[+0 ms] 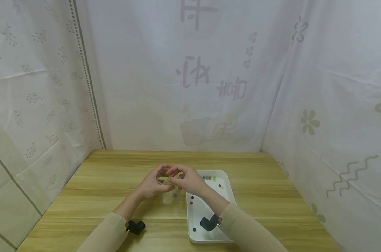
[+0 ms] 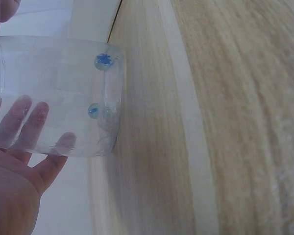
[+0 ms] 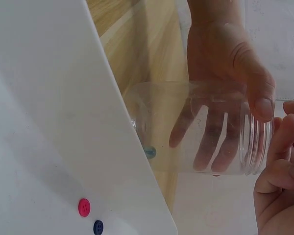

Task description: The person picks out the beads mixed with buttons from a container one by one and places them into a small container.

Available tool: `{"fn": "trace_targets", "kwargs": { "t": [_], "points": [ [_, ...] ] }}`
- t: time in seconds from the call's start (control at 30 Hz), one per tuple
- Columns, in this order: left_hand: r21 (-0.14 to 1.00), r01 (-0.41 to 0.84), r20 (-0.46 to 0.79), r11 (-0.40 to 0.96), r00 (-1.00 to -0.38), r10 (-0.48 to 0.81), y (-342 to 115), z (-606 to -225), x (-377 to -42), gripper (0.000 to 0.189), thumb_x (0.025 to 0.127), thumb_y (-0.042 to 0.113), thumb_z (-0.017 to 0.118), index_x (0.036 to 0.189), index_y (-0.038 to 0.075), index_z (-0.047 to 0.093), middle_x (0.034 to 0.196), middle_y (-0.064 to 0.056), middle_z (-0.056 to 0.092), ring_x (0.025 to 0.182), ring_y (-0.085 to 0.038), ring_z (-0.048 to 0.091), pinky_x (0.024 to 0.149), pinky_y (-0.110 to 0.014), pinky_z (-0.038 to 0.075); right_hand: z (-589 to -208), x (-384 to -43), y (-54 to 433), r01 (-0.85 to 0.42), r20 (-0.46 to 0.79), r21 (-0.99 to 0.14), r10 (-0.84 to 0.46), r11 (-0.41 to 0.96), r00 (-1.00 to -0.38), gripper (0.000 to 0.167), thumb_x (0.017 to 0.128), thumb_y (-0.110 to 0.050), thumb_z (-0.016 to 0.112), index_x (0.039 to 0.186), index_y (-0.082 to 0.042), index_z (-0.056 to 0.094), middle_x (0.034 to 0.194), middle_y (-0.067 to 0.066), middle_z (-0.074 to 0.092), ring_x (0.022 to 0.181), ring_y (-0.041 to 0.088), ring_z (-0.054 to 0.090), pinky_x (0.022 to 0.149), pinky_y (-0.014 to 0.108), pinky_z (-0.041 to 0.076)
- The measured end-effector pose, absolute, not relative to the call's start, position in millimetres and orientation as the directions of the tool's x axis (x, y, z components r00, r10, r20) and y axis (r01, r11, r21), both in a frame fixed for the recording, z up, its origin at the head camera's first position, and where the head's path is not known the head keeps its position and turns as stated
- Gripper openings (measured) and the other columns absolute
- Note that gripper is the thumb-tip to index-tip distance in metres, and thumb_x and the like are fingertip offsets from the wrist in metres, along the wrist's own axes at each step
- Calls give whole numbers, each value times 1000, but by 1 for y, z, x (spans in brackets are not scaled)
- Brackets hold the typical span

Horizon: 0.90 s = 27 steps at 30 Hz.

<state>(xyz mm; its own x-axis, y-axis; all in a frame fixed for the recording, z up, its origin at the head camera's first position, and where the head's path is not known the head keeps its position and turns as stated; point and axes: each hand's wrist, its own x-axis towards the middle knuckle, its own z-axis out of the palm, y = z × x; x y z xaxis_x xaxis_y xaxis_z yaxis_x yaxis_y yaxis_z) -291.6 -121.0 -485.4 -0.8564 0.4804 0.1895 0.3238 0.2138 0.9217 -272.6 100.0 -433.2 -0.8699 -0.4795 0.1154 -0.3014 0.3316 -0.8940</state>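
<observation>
My left hand [image 1: 152,183] grips a clear plastic jar [image 2: 54,88] around its side, the fingers showing through the wall. The jar stands upright over the wooden table, its threaded mouth uncovered. Two clear marbles with blue inside, one a blue-patterned marble [image 2: 103,60], lie at its bottom in the left wrist view. My right hand [image 1: 188,180] is at the jar's mouth with fingers bent and thumb close to the fingertips. I cannot tell whether anything is pinched there. In the right wrist view, a bluish marble [image 3: 150,152] shows through the jar's base.
A white tray [image 1: 206,215] lies right of the jar, under my right forearm. Several coloured marbles [image 1: 208,177] line its far end. A red button [image 3: 84,207], a dark blue button [image 3: 98,227] and a few others are scattered in it. Patterned curtains surround the table.
</observation>
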Motion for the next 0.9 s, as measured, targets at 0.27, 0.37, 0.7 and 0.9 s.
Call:
{"fn": "trace_targets", "kwargs": {
  "t": [0.27,0.37,0.7,0.9],
  "points": [
    [925,319,189,207,-858,478,-122,-486,-291,67,95,23,86,151,18,50,152,-15,64,142,-40,59,111,-64,54,-432,-279,111,-288,126,-900,-439,327,-890,28,104,-28,76,128,-14,74,119,8,73,65,12,59,59,24,49],
    [928,312,185,201,-859,478,-121,-485,-292,68,94,23,86,152,17,50,153,-20,62,144,-43,58,112,-67,53,-431,-282,118,-278,126,-898,-406,342,-905,30,104,-31,76,130,-17,74,120,7,73,64,13,61,51,24,43],
    [925,324,202,197,-861,467,-122,-486,-294,69,93,23,87,151,14,51,148,-22,65,143,-51,56,115,-68,50,-435,-292,150,-252,140,-899,-309,358,-941,24,107,-30,72,129,-20,75,114,5,73,66,32,64,54,26,43],
    [927,315,191,205,-865,464,-123,-486,-294,69,93,25,87,151,15,51,148,-20,65,143,-46,58,117,-69,47,-442,-300,173,-211,118,-895,-247,394,-962,24,111,-31,67,130,-19,75,124,19,76,73,44,65,64,29,49]
  ]
}}
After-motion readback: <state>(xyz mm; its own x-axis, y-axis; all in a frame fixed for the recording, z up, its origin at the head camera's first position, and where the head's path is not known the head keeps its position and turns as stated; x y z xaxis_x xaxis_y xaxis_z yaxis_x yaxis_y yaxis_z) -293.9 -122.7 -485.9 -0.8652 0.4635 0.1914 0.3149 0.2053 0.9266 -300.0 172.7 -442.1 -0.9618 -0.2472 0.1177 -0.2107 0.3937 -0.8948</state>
